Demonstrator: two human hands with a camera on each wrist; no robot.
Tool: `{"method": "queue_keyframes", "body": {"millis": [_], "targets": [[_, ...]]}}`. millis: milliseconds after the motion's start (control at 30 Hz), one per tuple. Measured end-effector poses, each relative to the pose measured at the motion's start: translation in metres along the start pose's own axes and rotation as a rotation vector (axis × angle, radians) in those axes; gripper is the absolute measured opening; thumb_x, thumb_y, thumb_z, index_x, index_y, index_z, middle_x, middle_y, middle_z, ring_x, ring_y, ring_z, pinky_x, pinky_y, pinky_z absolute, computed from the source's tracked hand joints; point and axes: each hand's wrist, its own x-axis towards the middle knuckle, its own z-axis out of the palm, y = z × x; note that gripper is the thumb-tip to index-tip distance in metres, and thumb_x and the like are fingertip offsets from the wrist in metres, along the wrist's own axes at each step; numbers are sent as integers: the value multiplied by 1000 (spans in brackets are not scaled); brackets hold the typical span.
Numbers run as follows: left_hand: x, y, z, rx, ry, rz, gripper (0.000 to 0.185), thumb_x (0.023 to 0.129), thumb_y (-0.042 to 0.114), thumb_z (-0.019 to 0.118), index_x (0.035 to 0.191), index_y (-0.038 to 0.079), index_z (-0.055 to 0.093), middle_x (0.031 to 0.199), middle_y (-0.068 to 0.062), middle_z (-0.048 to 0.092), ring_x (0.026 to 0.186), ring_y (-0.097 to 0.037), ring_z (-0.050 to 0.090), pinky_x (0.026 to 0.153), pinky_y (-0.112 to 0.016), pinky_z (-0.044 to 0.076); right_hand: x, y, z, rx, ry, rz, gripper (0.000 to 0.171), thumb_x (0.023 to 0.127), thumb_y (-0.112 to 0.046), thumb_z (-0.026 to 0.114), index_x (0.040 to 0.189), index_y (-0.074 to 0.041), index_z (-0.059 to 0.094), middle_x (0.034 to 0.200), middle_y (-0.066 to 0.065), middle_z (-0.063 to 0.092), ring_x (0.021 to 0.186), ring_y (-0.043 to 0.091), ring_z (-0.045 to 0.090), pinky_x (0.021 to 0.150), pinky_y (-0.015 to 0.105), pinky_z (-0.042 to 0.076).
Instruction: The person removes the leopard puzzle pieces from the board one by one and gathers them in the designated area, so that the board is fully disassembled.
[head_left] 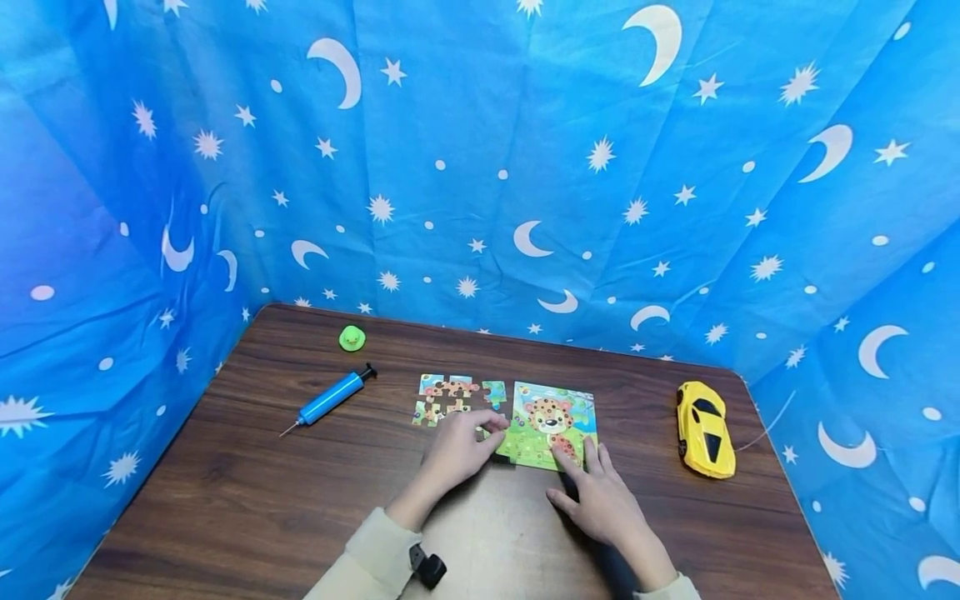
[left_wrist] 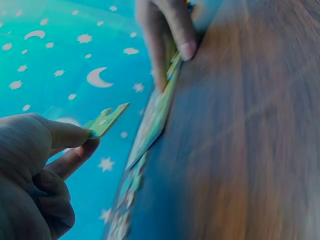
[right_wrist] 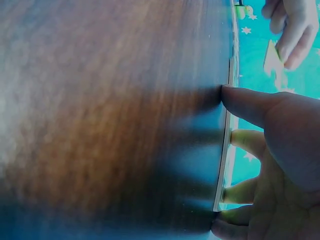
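Note:
A green jigsaw piece (left_wrist: 106,122) is pinched between the thumb and index finger of my left hand (head_left: 459,446), held up above the table. That hand is by the left edge of a jigsaw board (head_left: 534,454) with a spotted leopard cub picture. My right hand (head_left: 603,500) has its fingers spread, with the fingertips on the board's lower right part and the thumb on the tabletop by its near edge. Left of the board lie several loose jigsaw pieces (head_left: 431,385), partly hidden behind my left hand, and a single blue-green piece (head_left: 493,392) set apart from them.
A blue pump (head_left: 332,397) with a thin needle tip lies at the left, with a small green duck toy (head_left: 352,337) behind it. On the right stands a yellow toy car (head_left: 706,429). Blue star-and-moon cloth (head_left: 480,167) hangs around the wooden table (head_left: 247,492).

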Motion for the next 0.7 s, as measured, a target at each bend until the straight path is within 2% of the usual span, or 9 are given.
{"method": "queue_keyframes", "body": {"millis": [133, 300, 433, 567, 700], "targets": [[-10, -14, -24, -19, 45, -13, 10, 92, 19, 80, 102, 22, 82, 90, 15, 75, 46, 1, 41, 50, -25, 38, 0, 0, 1, -12, 6, -2, 70, 98, -53, 67, 158, -24, 46, 163, 36, 19, 149, 58, 17, 104, 70, 38], [-26, -37, -56, 43, 91, -122, 8, 91, 24, 82, 97, 30, 82, 88, 20, 74, 54, 0, 50, 56, -29, 42, -1, 1, 3, -8, 12, -7, 70, 98, -53, 67, 158, -25, 47, 163, 36, 20, 149, 57, 18, 104, 70, 38], [-36, -55, -76, 76, 84, -210, 7, 92, 25, 82, 95, 31, 81, 89, 18, 74, 60, -5, 54, 57, -33, 41, -1, 0, 2, -5, 11, -7, 69, 98, -54, 67, 158, -25, 47, 163, 36, 20, 148, 58, 19, 103, 71, 38], [-42, -68, -87, 92, 60, -265, 8, 91, 22, 83, 94, 29, 82, 86, 16, 73, 69, -8, 61, 61, -35, 45, -1, -1, 1, -5, 11, -3, 69, 98, -52, 68, 158, -25, 47, 163, 36, 20, 148, 58, 19, 104, 71, 37], [-43, -77, -90, 116, 42, -287, 7, 90, 24, 83, 94, 30, 82, 82, 18, 71, 81, -9, 66, 69, -38, 49, -1, -2, 0, -6, 10, 2, 69, 98, -50, 68, 158, -25, 47, 163, 36, 20, 149, 58, 19, 105, 71, 37]]}}
